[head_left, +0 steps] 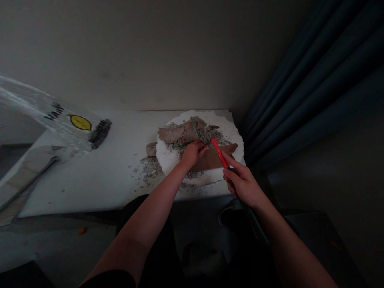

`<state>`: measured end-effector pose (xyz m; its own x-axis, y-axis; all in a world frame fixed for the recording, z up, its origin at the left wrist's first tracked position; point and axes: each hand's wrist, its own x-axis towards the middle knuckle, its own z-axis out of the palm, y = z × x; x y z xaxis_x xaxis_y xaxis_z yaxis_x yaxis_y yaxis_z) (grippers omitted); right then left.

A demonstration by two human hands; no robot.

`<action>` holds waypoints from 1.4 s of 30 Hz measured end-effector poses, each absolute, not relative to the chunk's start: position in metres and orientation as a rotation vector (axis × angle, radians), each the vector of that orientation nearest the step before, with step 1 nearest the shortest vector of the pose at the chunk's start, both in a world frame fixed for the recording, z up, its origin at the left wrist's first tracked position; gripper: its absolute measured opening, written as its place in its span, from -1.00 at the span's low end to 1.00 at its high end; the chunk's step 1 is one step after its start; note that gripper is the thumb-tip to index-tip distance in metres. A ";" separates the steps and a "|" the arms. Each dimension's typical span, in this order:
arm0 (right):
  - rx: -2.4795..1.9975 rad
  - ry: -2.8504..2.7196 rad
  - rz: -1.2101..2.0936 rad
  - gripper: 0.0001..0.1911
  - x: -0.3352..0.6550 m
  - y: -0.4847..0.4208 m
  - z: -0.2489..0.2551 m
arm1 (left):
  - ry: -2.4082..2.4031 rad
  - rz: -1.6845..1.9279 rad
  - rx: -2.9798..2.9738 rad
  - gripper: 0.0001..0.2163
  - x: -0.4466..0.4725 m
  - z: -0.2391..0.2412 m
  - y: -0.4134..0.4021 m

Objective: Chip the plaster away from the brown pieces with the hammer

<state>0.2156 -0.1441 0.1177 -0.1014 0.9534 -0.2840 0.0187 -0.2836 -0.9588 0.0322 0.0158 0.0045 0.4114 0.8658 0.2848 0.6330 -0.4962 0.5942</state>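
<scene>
Probably for control, my right hand (242, 182) gripped the red-tipped tool (220, 154) near its tip, over rubble (220, 137) at the table's (99, 176) right. My left hand (192, 155) curled narrowly there, holding what I couldn't tell.

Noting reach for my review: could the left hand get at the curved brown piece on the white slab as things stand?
Probably yes: the left hand is beside the curved brown piece, with nothing visible between; the right hand holds the red tool farther right.
</scene>
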 end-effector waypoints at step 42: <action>-1.377 -1.134 1.476 -0.30 0.211 -0.142 0.108 | 1.299 0.765 2.307 -0.82 0.035 0.006 0.016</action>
<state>0.2107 -0.1420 0.1083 -0.0841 0.9576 -0.2756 0.0194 -0.2750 -0.9613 0.0345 0.0165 0.0059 0.4237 0.8646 0.2700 0.6555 -0.4984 0.5674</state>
